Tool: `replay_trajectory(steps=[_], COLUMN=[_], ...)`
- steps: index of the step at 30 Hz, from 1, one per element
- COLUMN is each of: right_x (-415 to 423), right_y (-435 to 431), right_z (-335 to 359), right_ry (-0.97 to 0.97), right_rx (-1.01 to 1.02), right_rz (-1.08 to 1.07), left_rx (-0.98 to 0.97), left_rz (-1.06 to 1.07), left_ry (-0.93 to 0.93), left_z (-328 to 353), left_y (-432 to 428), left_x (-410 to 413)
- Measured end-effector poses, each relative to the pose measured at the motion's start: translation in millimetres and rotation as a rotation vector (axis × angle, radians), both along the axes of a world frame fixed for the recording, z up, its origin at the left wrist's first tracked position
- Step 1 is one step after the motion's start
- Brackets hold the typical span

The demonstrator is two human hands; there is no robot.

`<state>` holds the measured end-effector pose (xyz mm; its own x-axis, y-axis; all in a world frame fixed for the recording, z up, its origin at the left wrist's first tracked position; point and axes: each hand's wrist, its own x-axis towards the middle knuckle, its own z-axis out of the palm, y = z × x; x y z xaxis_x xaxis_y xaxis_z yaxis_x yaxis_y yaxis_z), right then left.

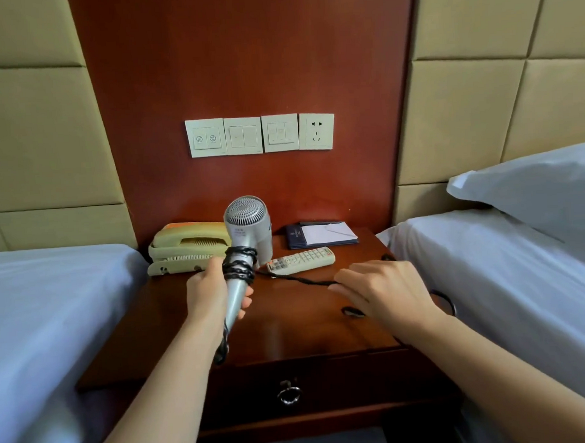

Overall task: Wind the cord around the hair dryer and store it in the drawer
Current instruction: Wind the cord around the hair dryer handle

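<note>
My left hand (217, 293) grips the hair dryer (247, 223) upright above the tabletop (306, 322), with loops on its handle. My right hand (383, 294) pinches the cord (301, 280), which runs just beside the remote (300, 260). I think another turn may snag it, or loose loops may slip off.

Dark wooden nightstand (307, 332) between two white-sheeted beds (51, 301); red-brown wall panel (241, 54) with switch plates (242, 136), tan padded squares (32, 133)

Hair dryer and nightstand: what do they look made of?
Hair dryer: likely plastic with a satin silver finish, or thin metal; its rear grille is finely perforated. Nightstand: reddish-brown wood or veneer, glossy varnish, judging by the pale reflections on its top.
</note>
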<state>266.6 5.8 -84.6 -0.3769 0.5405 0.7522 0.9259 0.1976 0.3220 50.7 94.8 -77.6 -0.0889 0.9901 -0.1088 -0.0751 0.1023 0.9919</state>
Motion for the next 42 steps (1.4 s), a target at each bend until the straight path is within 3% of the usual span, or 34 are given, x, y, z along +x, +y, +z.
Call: replay_trajectory(steps=[3,9,12,21,24,28,34,37,42], right_x=[-6,-15,-18,-9,-12,-21,8,14,19], right_y=[-5,1,3,0,0,0,5,5,3], right_z=[9,20,27,40,39,43,44,42,42], right_ry=[-0.025,-0.047,-0.016,0.067,0.061,0.050,0.281,0.362,0.384], right_rx=[0.066,0.178,0.206,0.206,0.199,0.164,-0.153,-0.344,-0.430], right_rz=[0.060,0.120,0.153,0.150,0.168,0.195,-0.056,-0.011,-0.061], left_rx=[0.061,0.230,0.371,0.671,0.639,0.585,0.541,0.501,0.477], left_rz=[0.025,-0.011,-0.066,-0.323,-0.320,-0.299,-0.224,-0.213,-0.240], left_ry=[0.164,0.827,1.021,1.246,1.308,1.256,1.105,1.101,1.066], left_z=[-3,-9,-5,15,13,13,18,18,18], left_y=[-1,-8,-20,-65,-64,-56,-40,-31,-26], left_x=[5,21,30,45,47,41,19,3,-9])
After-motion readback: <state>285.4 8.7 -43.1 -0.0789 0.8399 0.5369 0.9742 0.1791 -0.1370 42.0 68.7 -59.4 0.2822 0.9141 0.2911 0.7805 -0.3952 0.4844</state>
